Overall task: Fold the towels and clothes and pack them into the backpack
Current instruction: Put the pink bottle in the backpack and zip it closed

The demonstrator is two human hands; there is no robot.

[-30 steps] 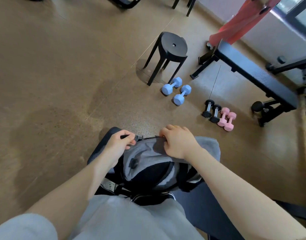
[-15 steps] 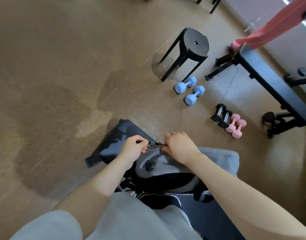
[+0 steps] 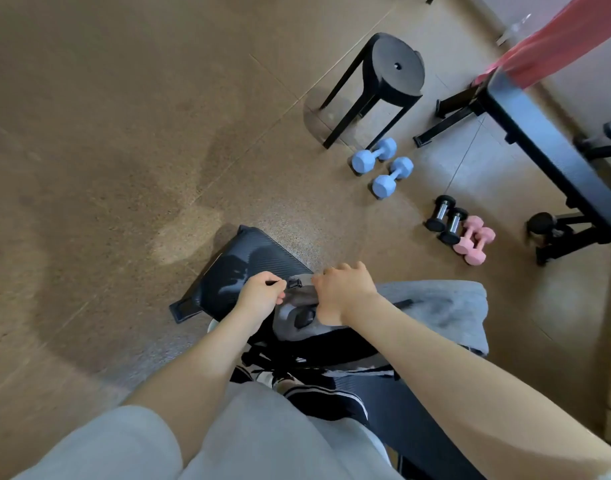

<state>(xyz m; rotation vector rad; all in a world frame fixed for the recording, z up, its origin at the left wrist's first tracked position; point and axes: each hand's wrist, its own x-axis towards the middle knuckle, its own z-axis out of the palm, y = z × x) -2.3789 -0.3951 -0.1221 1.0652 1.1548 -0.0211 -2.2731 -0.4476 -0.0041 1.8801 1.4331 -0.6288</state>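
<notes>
Brown speckled floor (image 3: 124,168) fills most of the view, long black bench (image 3: 553,157) at right with red cloth (image 3: 553,46) over its far end, black stool (image 3: 397,71) beside it; nearer, grey-and-black backpack (image 3: 297,323) sits on a dark padded bench (image 3: 235,271) before the person's knees, grey towel (image 3: 442,310) bunched just right of it. Right hand (image 3: 345,292) curled, gripping the backpack's top edge; left hand (image 3: 262,296) pinches the zipper pull (image 3: 293,283); blue dumbbells (image 3: 383,168), then black dumbbells (image 3: 446,218) and pink dumbbells (image 3: 473,239), lie apart on the floor
</notes>
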